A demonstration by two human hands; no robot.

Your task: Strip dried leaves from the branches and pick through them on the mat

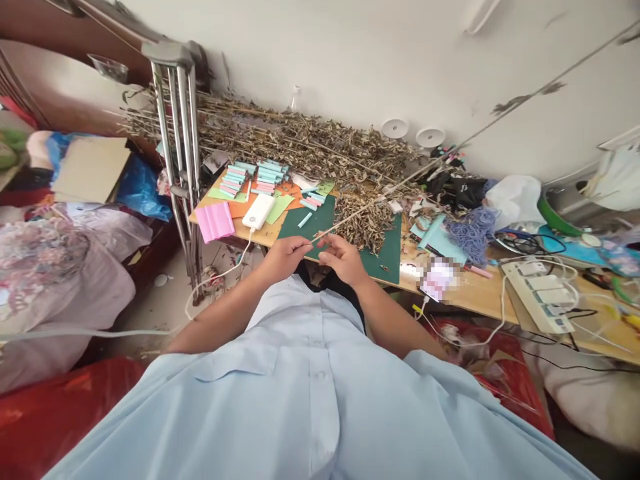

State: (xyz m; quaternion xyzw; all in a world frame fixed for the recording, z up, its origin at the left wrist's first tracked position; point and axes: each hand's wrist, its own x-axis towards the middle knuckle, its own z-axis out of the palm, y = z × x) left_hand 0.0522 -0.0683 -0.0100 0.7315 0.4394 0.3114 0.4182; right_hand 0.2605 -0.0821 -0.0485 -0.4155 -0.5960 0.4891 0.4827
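Observation:
My left hand [291,257] is closed, pinching the lower end of a long dried plant stalk [430,168]. The stalk slants up to the right, past the top edge of the view, with a few withered leaves on its far part. Just right of that grip, my right hand [345,260] is beside the stalk, its fingers bent and a gap showing between thumb and forefinger. Beyond both hands, a pile of dry leaves [365,223] rests on a green cutting mat [320,220].
Many dried stalks [280,133] lie along the wall. Pink and blue paper rolls [270,175], a white power bank [259,212] and a phone [438,280] are on the wooden table [490,293]. Crutches [175,133] stand left; a power strip [540,293] lies right, with cables.

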